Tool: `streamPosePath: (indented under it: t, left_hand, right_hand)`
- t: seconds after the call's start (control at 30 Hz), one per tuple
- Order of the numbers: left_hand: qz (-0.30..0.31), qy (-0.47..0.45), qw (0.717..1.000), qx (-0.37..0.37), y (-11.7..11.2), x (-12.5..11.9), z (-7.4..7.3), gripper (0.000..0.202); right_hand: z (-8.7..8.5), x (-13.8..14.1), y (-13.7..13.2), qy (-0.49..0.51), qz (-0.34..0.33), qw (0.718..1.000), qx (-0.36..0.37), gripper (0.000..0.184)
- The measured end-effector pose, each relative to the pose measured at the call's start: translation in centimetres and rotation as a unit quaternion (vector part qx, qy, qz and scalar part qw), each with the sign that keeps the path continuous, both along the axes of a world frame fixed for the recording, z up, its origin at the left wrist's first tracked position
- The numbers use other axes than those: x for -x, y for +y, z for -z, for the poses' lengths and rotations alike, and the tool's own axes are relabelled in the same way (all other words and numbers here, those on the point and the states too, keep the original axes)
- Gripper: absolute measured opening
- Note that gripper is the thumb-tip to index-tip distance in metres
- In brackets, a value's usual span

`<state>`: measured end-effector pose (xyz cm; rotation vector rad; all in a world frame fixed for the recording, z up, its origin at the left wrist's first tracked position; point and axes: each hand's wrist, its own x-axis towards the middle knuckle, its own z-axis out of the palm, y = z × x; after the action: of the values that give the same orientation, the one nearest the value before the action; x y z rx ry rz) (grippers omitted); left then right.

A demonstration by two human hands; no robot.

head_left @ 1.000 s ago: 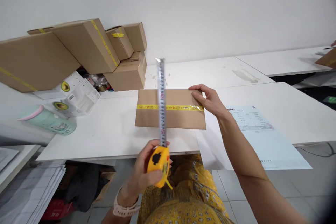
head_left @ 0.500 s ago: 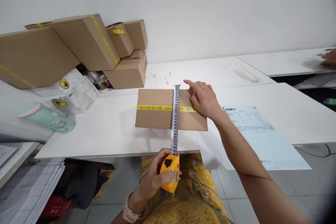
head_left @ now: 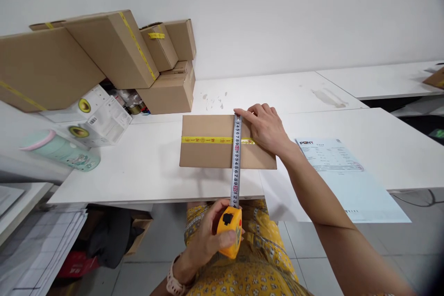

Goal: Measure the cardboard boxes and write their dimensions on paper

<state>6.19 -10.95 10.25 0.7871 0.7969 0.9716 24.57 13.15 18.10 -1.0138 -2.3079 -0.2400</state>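
Note:
A brown cardboard box with yellow printed tape lies on the white table. My left hand is closed around a yellow tape measure in front of the table's edge. Its metal blade stretches away from me across the top of the box to its far edge, numbers facing up. My right hand lies on the box's right part; the index finger is stretched out to the left and touches the blade's end. The other fingers bend toward the far edge, and the thumb is hidden.
Cardboard boxes are stacked at the back left, beside a white avocado-print carton. A mint-green tumbler lies near the left edge. A printed sheet is right of my forearm. Another brown box shows at far right.
The blade has shifted right along the box. My right index finger has come left and down onto the blade's end. My left hand has moved slightly right with the tape measure.

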Motion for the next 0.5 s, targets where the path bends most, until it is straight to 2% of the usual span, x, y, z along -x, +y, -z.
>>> streamPosePath:
  t: [0.27,0.5]
  left_hand:
    - [-0.005,0.021,1.000,0.000,-0.1,-1.0,0.0,0.060]
    - [-0.012,0.029,0.999,-0.016,-0.5,-1.8,0.6,0.059]
  right_hand:
    - [0.5,0.1,0.3,0.012,0.000,1.000,-0.006,0.044]
    - [0.8,0.1,0.1,0.011,0.009,1.000,-0.028,0.047]
